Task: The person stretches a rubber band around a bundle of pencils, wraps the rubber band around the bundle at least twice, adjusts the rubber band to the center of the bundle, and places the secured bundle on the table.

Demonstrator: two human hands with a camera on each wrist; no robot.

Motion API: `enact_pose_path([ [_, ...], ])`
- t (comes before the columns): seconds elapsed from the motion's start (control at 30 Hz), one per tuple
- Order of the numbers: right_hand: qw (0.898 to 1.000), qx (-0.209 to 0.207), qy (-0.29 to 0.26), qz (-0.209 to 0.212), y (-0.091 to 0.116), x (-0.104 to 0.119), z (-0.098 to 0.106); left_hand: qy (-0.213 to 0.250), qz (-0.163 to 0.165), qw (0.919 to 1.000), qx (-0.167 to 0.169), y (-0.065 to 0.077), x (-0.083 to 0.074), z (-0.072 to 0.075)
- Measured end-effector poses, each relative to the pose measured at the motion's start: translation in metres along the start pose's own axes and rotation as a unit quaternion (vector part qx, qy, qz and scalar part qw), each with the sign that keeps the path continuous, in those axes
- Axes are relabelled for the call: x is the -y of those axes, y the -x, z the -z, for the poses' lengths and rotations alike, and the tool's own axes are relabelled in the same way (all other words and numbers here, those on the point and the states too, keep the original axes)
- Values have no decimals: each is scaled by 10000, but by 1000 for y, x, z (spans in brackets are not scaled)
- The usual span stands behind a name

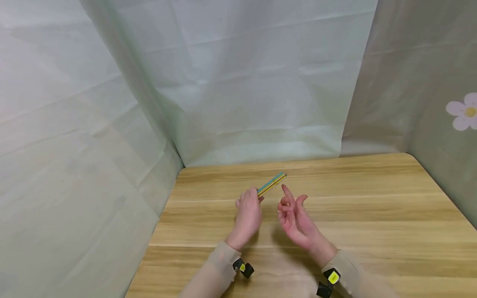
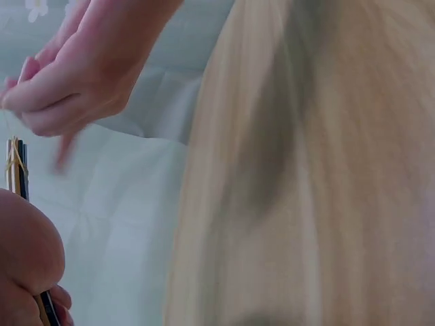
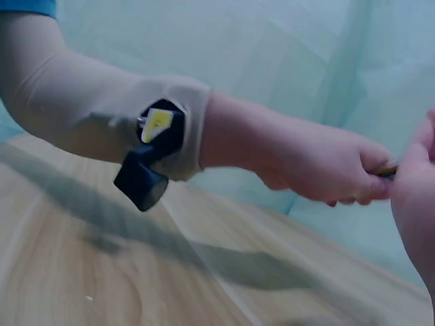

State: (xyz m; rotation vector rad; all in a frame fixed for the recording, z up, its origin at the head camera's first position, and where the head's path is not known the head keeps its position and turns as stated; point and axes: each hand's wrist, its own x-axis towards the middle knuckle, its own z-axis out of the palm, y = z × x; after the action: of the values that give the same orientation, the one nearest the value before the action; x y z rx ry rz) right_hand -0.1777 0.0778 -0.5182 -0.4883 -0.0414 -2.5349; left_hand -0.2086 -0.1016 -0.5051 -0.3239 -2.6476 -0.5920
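Note:
A slim bundle of pencils (image 1: pixel 273 185), striped blue, yellow and dark, slants up and away from my left hand (image 1: pixel 249 212), which grips its near end above the table. A thin tan rubber band (image 2: pixel 16 163) is looped round the far part of the bundle, seen in the left wrist view. From it a faint strand runs to the curled fingers of my right hand (image 1: pixel 296 221). The right index finger and thumb are stretched out, just to the right of the bundle's tip. In the right wrist view the right palm hides most of the bundle.
Both hands are over a wood-grain table (image 1: pixel 372 215). Pale cloth sheets (image 1: pixel 261 82) hang behind it and on the left, and a curtain with a flower (image 1: pixel 470 111) hangs on the right. Each wrist wears a black camera mount (image 3: pixel 153 156) over a light sleeve.

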Motion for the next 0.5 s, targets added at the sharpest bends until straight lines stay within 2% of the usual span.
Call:
enact_pose_path([
  [0.1,9996,96,-99,-258,-1,2,0,-103,-48,9999,-86,-4,1,3],
  [0.23,9971,-228,-15,-732,1,8,1,-267,-44,9996,-52,-6,3,7],
  [0.4,9926,-532,531,-956,4,14,3,-313,-166,9992,193,-4,2,8],
  [0.5,9875,-588,1080,-989,4,16,2,-269,-90,9992,279,-3,2,6],
])
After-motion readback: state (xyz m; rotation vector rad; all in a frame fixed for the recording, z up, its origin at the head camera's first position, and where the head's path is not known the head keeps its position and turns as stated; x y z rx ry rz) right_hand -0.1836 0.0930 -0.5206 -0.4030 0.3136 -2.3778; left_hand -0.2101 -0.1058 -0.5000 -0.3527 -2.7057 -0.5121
